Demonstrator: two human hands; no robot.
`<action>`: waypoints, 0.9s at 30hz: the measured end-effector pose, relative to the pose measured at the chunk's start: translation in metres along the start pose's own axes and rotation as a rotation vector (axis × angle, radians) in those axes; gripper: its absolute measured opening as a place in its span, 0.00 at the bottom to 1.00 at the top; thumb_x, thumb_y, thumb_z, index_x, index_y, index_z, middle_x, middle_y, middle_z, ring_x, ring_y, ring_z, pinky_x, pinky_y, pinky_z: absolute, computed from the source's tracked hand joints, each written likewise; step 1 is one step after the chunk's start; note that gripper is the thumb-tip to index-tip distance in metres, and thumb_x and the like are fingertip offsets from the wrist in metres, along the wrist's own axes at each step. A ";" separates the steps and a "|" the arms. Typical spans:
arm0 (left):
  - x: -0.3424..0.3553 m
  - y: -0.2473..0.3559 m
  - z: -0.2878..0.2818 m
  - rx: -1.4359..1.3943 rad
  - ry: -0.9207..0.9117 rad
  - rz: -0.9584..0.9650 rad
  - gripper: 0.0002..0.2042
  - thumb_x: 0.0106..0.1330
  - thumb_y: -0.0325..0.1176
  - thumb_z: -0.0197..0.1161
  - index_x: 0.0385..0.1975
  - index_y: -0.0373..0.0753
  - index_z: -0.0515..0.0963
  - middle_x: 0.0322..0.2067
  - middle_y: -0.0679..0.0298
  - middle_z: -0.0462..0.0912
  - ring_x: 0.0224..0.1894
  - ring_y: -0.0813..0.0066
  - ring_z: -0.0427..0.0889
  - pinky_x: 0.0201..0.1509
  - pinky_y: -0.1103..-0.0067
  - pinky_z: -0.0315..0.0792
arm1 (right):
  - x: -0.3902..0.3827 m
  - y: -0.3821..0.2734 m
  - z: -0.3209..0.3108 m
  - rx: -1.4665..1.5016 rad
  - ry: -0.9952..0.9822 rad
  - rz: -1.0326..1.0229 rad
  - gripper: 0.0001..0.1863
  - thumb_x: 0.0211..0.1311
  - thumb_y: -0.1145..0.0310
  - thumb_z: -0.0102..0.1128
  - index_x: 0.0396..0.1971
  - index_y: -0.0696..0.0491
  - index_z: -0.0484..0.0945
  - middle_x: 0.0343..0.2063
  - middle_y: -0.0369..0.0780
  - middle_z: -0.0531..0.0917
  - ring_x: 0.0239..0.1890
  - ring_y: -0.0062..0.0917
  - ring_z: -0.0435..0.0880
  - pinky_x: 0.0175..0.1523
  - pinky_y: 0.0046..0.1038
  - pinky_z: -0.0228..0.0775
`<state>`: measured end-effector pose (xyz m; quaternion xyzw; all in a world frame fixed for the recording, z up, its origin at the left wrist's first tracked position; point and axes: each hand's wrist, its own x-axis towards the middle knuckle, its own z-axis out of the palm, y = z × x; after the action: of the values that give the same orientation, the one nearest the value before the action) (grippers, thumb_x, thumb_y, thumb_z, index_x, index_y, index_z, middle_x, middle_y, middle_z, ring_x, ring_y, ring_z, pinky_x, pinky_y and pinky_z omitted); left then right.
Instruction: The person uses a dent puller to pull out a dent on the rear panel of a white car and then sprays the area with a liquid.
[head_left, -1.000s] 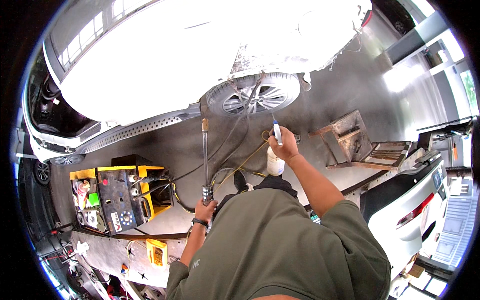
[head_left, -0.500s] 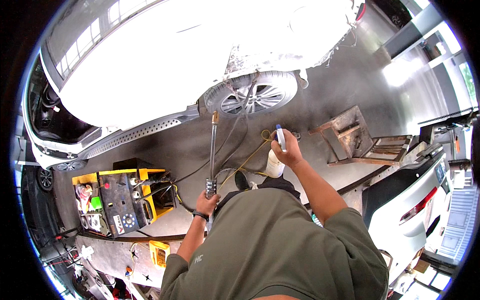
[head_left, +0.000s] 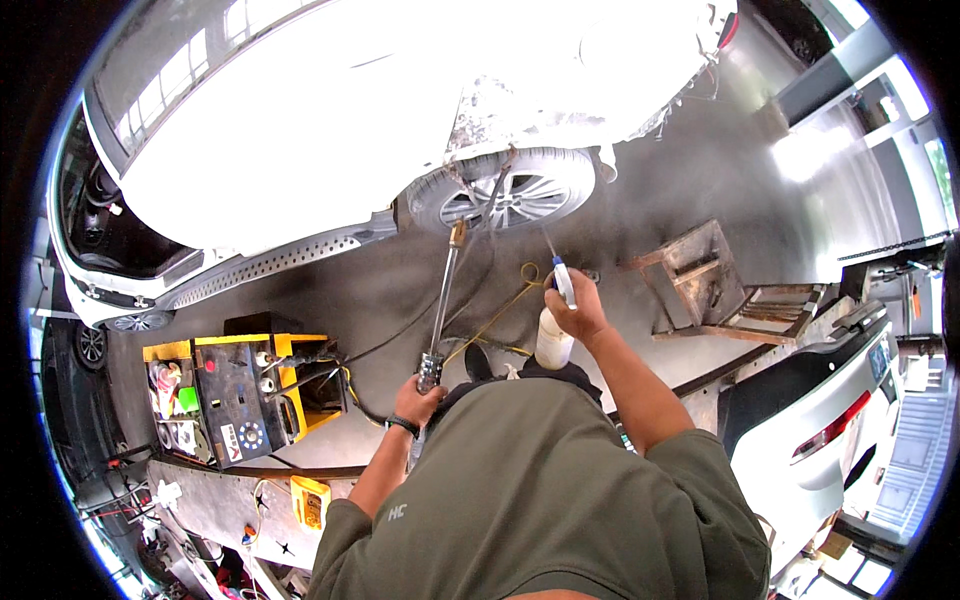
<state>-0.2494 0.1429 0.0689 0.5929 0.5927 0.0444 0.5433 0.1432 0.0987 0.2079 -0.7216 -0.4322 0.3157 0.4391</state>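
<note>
My left hand (head_left: pixel 420 398) is wrapped around the ribbed metal grip of a long dent-puller slide hammer (head_left: pixel 447 290). Its chrome rod slants up toward the car, and its copper-coloured tip is near the lower edge of the wheel (head_left: pixel 520 195). In my right hand (head_left: pixel 578 308) is a spray bottle (head_left: pixel 552 343) with a white and blue trigger head and a cloudy white body. A thin streak of liquid leaves its nozzle toward the wheel. Beyond both hands, the white car (head_left: pixel 330 130) has a bare, scraped patch (head_left: pixel 485 110) above that wheel.
A yellow and black machine cart (head_left: pixel 235 400) stands at left, cables (head_left: pixel 400 335) running across the floor. A wooden stool (head_left: pixel 700 280) lies tipped at right. Behind it is a silver bumper (head_left: pixel 815 420) with a red light. A yellow case (head_left: pixel 310 500) sits on the bench.
The slide hammer's tip has swung right, tilting the rod. A streak of liquid now shows at the spray bottle's nozzle. My hands have hardly moved.
</note>
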 end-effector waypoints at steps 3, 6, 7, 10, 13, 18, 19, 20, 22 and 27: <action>-0.005 0.023 0.008 -0.063 -0.045 0.013 0.19 0.52 0.42 0.72 0.35 0.34 0.76 0.23 0.64 0.80 0.27 0.71 0.79 0.34 0.72 0.74 | -0.004 -0.001 -0.003 0.076 0.081 -0.115 0.11 0.53 0.72 0.62 0.38 0.57 0.77 0.30 0.45 0.82 0.34 0.33 0.83 0.43 0.33 0.75; -0.007 0.032 0.011 -0.323 -0.051 -0.009 0.16 0.54 0.35 0.72 0.37 0.34 0.75 0.23 0.66 0.79 0.20 0.77 0.75 0.23 0.78 0.71 | 0.004 0.009 -0.009 -0.044 0.021 -0.123 0.11 0.54 0.72 0.62 0.38 0.57 0.77 0.31 0.46 0.82 0.34 0.35 0.83 0.43 0.34 0.75; -0.006 0.033 0.010 -0.326 -0.047 -0.010 0.16 0.54 0.35 0.72 0.37 0.34 0.75 0.23 0.66 0.79 0.20 0.77 0.75 0.23 0.78 0.71 | 0.006 0.008 -0.010 -0.064 -0.051 -0.076 0.11 0.54 0.72 0.62 0.38 0.57 0.77 0.32 0.46 0.82 0.34 0.36 0.83 0.43 0.34 0.75; -0.003 0.047 0.013 -0.244 -0.040 -0.014 0.18 0.53 0.37 0.73 0.37 0.34 0.76 0.23 0.65 0.79 0.21 0.75 0.77 0.26 0.76 0.73 | 0.007 0.011 -0.010 0.027 0.062 -0.161 0.11 0.53 0.71 0.62 0.37 0.57 0.77 0.32 0.46 0.82 0.35 0.37 0.83 0.43 0.35 0.75; 0.005 0.044 0.012 -0.178 -0.025 0.023 0.19 0.52 0.39 0.73 0.37 0.33 0.77 0.24 0.65 0.80 0.23 0.74 0.78 0.29 0.74 0.74 | 0.015 0.014 -0.015 -0.021 -0.081 -0.017 0.11 0.54 0.70 0.63 0.37 0.57 0.77 0.31 0.45 0.83 0.34 0.36 0.83 0.43 0.34 0.75; 0.024 0.032 0.023 -0.099 0.007 0.019 0.20 0.50 0.43 0.73 0.35 0.34 0.79 0.25 0.61 0.82 0.25 0.71 0.80 0.33 0.72 0.75 | 0.009 0.002 -0.027 -0.093 0.019 -0.103 0.11 0.54 0.69 0.63 0.37 0.56 0.77 0.33 0.44 0.82 0.36 0.36 0.83 0.45 0.35 0.75; 0.030 0.016 0.020 -0.058 -0.014 0.036 0.20 0.49 0.45 0.72 0.32 0.34 0.79 0.24 0.60 0.83 0.26 0.70 0.81 0.33 0.71 0.75 | 0.009 -0.001 -0.025 -0.191 0.026 -0.116 0.11 0.54 0.68 0.63 0.36 0.56 0.77 0.34 0.44 0.82 0.37 0.36 0.83 0.45 0.36 0.74; 0.014 0.057 0.025 -0.007 -0.082 0.004 0.18 0.50 0.44 0.72 0.30 0.35 0.79 0.23 0.62 0.83 0.27 0.70 0.82 0.33 0.70 0.75 | 0.000 0.013 -0.028 -0.089 0.096 -0.105 0.11 0.53 0.68 0.64 0.35 0.56 0.78 0.31 0.45 0.82 0.35 0.37 0.81 0.43 0.36 0.73; -0.008 0.085 0.013 -0.062 -0.127 0.033 0.13 0.53 0.38 0.72 0.30 0.37 0.78 0.22 0.64 0.82 0.23 0.75 0.80 0.27 0.74 0.74 | 0.002 0.020 -0.022 0.012 0.078 -0.123 0.11 0.53 0.67 0.64 0.34 0.56 0.78 0.28 0.46 0.80 0.33 0.38 0.80 0.42 0.35 0.72; -0.010 0.095 0.019 -0.145 -0.131 0.084 0.12 0.53 0.31 0.72 0.32 0.37 0.76 0.22 0.65 0.80 0.20 0.75 0.77 0.24 0.76 0.72 | -0.005 0.009 -0.029 0.036 0.126 -0.245 0.10 0.52 0.68 0.60 0.33 0.56 0.77 0.27 0.48 0.77 0.34 0.47 0.79 0.43 0.39 0.72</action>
<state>-0.1771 0.1523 0.1332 0.5778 0.5258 0.0709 0.6202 0.1684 0.0817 0.2121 -0.6738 -0.4827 0.2217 0.5136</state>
